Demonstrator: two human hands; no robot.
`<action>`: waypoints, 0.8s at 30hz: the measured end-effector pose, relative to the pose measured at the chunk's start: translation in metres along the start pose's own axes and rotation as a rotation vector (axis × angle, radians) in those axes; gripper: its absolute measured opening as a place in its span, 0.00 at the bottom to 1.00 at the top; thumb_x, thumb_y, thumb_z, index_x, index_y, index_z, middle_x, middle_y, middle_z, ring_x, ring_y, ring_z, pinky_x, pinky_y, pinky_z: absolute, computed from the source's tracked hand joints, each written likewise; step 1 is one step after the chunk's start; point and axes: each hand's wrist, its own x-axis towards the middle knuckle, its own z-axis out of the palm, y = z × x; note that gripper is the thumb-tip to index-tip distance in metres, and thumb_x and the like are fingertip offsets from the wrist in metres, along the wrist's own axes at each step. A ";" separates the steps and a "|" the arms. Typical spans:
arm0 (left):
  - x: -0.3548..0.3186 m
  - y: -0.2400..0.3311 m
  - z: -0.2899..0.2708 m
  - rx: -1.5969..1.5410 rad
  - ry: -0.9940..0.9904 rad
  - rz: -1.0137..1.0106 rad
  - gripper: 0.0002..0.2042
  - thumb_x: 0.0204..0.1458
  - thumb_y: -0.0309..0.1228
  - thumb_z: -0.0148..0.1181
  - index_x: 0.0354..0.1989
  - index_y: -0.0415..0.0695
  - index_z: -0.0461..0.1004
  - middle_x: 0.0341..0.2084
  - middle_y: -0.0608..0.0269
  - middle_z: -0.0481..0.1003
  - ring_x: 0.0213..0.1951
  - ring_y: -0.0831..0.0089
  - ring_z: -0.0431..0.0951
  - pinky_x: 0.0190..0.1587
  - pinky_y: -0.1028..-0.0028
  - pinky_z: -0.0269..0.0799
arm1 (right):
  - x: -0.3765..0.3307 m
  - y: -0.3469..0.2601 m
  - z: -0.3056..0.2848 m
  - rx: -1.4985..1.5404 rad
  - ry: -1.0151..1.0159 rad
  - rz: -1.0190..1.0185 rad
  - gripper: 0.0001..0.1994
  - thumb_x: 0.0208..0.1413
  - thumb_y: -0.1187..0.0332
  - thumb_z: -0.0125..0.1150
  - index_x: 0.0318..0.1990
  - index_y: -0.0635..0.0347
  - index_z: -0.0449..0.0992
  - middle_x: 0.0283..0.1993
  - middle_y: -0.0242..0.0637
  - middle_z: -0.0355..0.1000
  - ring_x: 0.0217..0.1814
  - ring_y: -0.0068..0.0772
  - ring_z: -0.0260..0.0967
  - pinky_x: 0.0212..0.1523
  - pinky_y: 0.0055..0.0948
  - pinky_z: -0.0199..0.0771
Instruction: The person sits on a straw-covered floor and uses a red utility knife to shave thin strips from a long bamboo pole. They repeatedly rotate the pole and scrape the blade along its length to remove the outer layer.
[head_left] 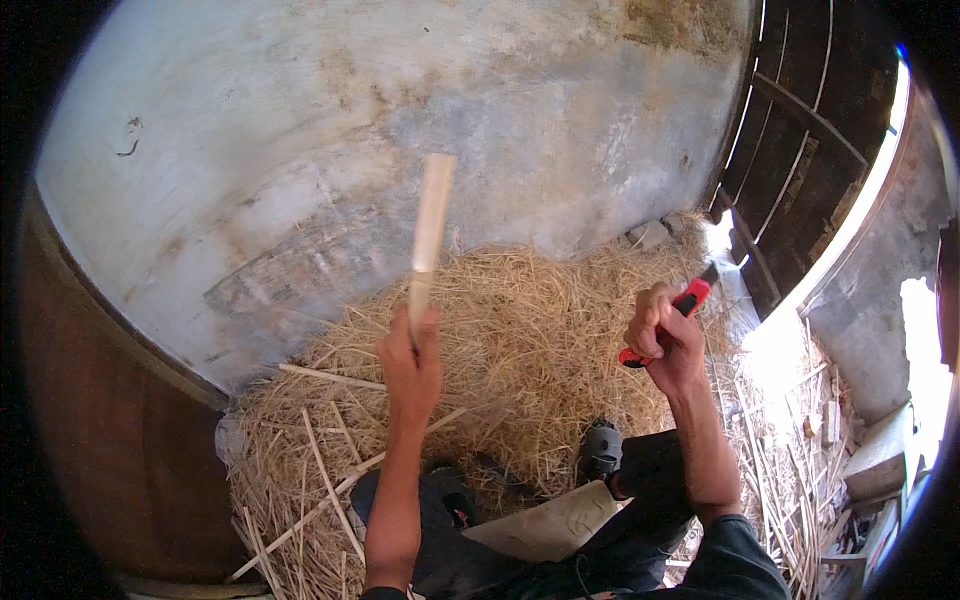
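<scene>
My left hand (412,360) is closed round the lower end of a pale, flat wooden strip (432,215), which it holds upright in front of the wall. The strip's upper part is a little blurred. In my right hand (668,335) is a red utility knife (692,297) with a black blade pointing up and to the right, the fingers wrapped round its handle. Knife and strip are well apart. Across my lap lies a pale flat piece (548,522), partly hidden by my dark clothing.
Wood shavings (520,340) cover the floor ahead, with thin wooden sticks (325,470) at the left and more at the right. A stained plaster wall (300,150) rises in front. Dark wooden boards (810,140) stand at the right. A dark shoe (600,450) rests among the shavings.
</scene>
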 end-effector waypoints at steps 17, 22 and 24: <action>-0.026 0.027 0.039 -0.022 -0.319 0.082 0.15 0.68 0.38 0.58 0.45 0.36 0.72 0.15 0.49 0.72 0.18 0.53 0.76 0.23 0.58 0.67 | 0.003 0.050 0.026 -0.643 0.087 0.129 0.15 0.63 0.64 0.69 0.51 0.65 0.82 0.47 0.33 0.82 0.44 0.19 0.77 0.45 0.23 0.78; -0.028 0.034 0.038 0.014 -0.339 0.043 0.15 0.67 0.38 0.58 0.49 0.36 0.72 0.17 0.48 0.73 0.19 0.51 0.77 0.23 0.58 0.67 | 0.003 0.039 0.038 -0.759 0.112 0.199 0.13 0.62 0.64 0.71 0.46 0.65 0.85 0.36 0.29 0.81 0.33 0.13 0.70 0.35 0.22 0.72; -0.028 0.036 0.037 0.012 -0.371 0.015 0.15 0.67 0.38 0.58 0.49 0.36 0.73 0.17 0.48 0.74 0.20 0.51 0.78 0.24 0.58 0.67 | 0.004 0.039 0.036 -0.794 0.097 0.216 0.12 0.62 0.64 0.71 0.45 0.65 0.85 0.31 0.26 0.79 0.29 0.12 0.65 0.31 0.21 0.67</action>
